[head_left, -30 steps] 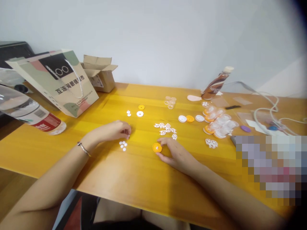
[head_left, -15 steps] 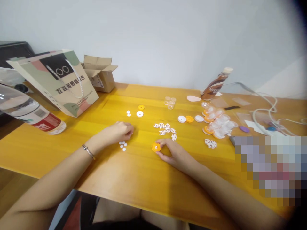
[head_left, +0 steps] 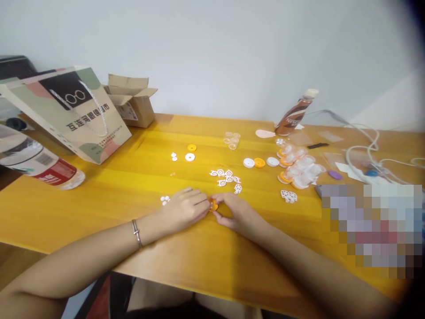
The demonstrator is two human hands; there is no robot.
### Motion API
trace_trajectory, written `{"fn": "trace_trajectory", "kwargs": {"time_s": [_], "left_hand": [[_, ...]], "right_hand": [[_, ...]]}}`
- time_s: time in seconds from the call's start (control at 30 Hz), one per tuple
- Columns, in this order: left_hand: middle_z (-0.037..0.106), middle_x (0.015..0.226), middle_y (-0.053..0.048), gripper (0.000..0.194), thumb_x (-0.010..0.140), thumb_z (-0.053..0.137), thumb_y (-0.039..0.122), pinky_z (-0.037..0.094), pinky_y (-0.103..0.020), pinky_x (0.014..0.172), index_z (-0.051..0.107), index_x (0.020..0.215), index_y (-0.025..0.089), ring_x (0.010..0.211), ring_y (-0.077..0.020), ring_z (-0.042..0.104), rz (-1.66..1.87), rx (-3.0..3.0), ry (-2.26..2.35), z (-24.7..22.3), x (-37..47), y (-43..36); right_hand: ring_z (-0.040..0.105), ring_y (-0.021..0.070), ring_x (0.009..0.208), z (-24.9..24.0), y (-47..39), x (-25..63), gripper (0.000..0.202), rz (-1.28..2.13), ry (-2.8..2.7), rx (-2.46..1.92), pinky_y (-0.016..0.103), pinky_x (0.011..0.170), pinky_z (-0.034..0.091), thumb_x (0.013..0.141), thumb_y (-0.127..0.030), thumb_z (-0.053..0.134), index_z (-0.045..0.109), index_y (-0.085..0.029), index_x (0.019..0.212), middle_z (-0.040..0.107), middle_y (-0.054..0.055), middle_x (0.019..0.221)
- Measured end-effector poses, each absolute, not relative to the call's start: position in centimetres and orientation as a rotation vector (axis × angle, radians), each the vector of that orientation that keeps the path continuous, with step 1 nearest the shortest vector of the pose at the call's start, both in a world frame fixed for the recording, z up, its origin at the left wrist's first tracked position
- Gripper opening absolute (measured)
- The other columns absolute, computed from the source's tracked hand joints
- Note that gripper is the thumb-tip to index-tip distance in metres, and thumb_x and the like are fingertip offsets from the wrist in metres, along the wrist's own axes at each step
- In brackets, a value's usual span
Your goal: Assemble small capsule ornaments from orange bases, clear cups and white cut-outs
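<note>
Pinching orange disc (head_left: pixel 215 206) by rim, your right hand (head_left: pixel 239 213) apparently steadies it for left hand (head_left: pixel 188 207), curled at disc's left; cannot tell what left grasps. White wheel pieces (head_left: pixel 229 179) lie beyond disc, within reach.

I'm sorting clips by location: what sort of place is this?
Probably a workspace in a home or small office: a glossy yellow-brown wooden table, small white openwork plastic-looking pieces grouped on it, and an open brown cardboard box.
</note>
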State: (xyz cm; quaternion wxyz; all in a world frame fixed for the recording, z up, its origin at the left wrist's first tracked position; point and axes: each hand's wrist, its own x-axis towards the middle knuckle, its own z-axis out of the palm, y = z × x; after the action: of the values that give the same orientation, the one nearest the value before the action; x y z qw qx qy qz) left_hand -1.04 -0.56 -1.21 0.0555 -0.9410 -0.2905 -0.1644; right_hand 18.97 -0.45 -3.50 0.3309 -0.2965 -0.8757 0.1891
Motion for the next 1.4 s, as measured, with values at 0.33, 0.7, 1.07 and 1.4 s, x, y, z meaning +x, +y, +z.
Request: {"fn": "trace_trajectory", "kwargs": {"time_s": [0.33, 0.7, 1.07, 1.4], "left_hand": [[0.057, 0.08, -0.006, 0.02, 0.092, 0.036, 0.018, 0.033, -0.029, 0.064, 0.053, 0.098, 0.011, 0.071, -0.0152, 0.05, -0.359, -2.81, -0.815, -1.3, -0.9, -1.1], [0.058, 0.082, -0.003, 0.015, 0.089, 0.04, 0.019, 0.028, -0.029, 0.066, 0.055, 0.089, 0.016, 0.074, -0.0149, 0.049, -0.366, -2.906, -0.868, -1.4, -0.9, -0.6], [0.061, 0.089, -0.005, 0.021, 0.09, 0.04, 0.024, 0.036, -0.03, 0.074, 0.059, 0.09, 0.016, 0.083, -0.0158, 0.053, -0.352, -3.087, -0.857, -0.1, -1.4, -0.8], [0.063, 0.085, -0.002, 0.015, 0.081, 0.053, 0.026, 0.042, -0.023, 0.069, 0.061, 0.091, 0.017, 0.075, -0.0125, 0.058, 0.091, -3.294, -1.631, 4.4, -9.0, 3.5]], "right_hand": [[0.06, 0.0173, 0.084, -3.6, -0.3, 19.0, 0.016, 0.488, -2.312, -0.772, 0.033, 0.075, 0.05, 0.076, -0.01, 0.051, 0.046, -0.022, 0.087, 0.061, 0.004, 0.085], [0.059, 0.017, 0.081, -3.4, -0.3, 19.0, 0.015, 0.496, -2.331, -0.783, 0.032, 0.073, 0.05, 0.076, -0.012, 0.052, 0.047, -0.022, 0.086, 0.061, 0.004, 0.084], [0.06, 0.0168, 0.089, -3.6, -0.3, 19.1, 0.02, 0.501, -2.306, -0.763, 0.032, 0.077, 0.051, 0.076, -0.011, 0.053, 0.047, -0.022, 0.093, 0.062, 0.004, 0.09], [0.061, 0.019, 0.091, -3.4, -0.4, 19.2, 0.021, 0.489, -2.319, -0.788, 0.035, 0.077, 0.05, 0.08, -0.013, 0.051, 0.047, -0.023, 0.098, 0.063, 0.005, 0.095]]}}
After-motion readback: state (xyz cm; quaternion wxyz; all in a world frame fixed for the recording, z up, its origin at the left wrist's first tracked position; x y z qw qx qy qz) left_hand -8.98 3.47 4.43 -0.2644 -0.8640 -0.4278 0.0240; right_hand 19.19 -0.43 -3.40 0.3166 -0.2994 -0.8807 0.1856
